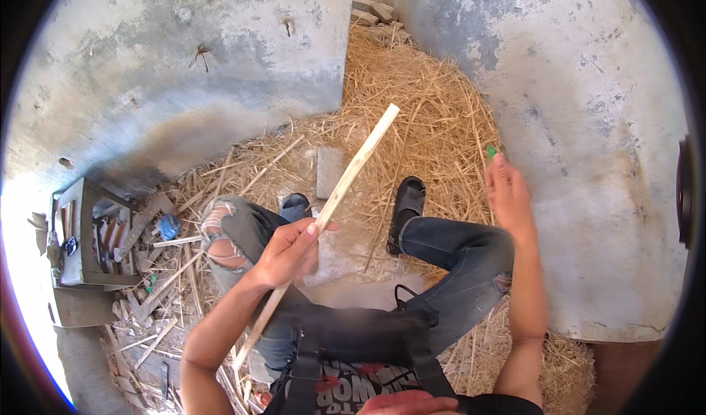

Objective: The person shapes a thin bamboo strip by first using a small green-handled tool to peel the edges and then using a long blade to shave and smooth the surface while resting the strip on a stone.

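Above the torn jeans knee [220, 238], the left hand [288, 252] is clamping a wooden stick [346, 183] slanting up-right; the right hand [507, 194], farther off, is pinching something green [491, 152].

Rough grey concrete walls [220, 55] met at a corner, patchy and stained. Dry straw [426, 99] covered the floor between them. At the left, a battered wooden crate [88, 238] sat among wood scraps in bright daylight.

left hand [288, 249] grips a slanted wooden stick [340, 187] over the knees; right hand [506, 194] pinches a small green thing [491, 152] above straw [426, 99].
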`<state>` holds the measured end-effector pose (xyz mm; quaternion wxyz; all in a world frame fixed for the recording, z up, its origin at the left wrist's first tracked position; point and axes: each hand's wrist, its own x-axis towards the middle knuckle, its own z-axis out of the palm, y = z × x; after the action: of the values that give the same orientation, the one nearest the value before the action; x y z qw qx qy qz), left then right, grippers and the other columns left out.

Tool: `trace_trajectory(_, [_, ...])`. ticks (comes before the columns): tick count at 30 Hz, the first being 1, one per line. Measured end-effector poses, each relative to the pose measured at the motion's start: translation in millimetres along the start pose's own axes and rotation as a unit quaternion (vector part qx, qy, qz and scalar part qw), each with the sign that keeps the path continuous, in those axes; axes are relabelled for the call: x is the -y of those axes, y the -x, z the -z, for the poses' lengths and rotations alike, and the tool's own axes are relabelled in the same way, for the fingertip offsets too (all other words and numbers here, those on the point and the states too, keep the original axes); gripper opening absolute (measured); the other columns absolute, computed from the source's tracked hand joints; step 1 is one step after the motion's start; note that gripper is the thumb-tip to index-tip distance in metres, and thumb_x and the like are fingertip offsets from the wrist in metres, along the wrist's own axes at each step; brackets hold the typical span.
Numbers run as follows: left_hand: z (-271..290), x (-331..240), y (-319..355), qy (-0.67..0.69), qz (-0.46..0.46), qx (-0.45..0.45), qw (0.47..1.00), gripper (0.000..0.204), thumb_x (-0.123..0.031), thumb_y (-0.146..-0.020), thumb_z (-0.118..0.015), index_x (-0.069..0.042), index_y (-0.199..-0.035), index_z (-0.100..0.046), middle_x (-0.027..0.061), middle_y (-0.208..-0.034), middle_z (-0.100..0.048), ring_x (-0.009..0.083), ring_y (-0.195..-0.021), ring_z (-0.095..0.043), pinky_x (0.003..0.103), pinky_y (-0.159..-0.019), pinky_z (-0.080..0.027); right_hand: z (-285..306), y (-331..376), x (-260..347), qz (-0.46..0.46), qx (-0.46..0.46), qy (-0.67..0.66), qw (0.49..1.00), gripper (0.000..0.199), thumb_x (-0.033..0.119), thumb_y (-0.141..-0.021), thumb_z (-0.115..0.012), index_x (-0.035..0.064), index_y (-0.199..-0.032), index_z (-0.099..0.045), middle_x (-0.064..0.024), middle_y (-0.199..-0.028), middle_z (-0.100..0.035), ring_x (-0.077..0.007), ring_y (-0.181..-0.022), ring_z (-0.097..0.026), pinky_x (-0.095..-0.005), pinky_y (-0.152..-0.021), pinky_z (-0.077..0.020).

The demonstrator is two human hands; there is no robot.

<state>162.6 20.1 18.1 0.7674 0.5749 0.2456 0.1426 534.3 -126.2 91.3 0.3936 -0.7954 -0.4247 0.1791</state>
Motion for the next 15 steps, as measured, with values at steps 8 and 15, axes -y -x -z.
trace_trajectory(8, [-9.1, -12.2, -14.2, 0.018, 0.011, 0.009, 1.0, 0.055, -0.039, -0.111, -0.029, 0.005, -0.134, -0.052, -0.0024, -0.052, -0.041, 0.0062, -0.041, -0.036, 0.021, -0.041, -0.031, -60.7, -22.2, 77.6, 0.13, 0.153, -0.003, 0.98, 0.049, 0.051, -0.101, -0.054, 0.0045, -0.088, -0.062, -0.0031, -0.063, -0.053, -0.0147, -0.058, -0.049, -0.0334, -0.057, -0.0405])
trace_trajectory(15, [-10.3, -5.7, -8.0, 0.082, 0.019, 0.062, 0.995, 0.05, -0.034, -0.112, -0.032, 0.005, -0.138, -0.048, -0.0072, -0.052, -0.035, 0.0039, -0.04, -0.031, 0.023, -0.041, -0.026, -96.6, -53.0, 57.4, 0.048, 0.179, -0.22, 0.958, 0.043, 0.05, -0.1, -0.06, 0.007, -0.103, -0.061, 0.0036, -0.061, -0.048, -0.0072, -0.051, -0.043, -0.0276, -0.049, -0.0343])
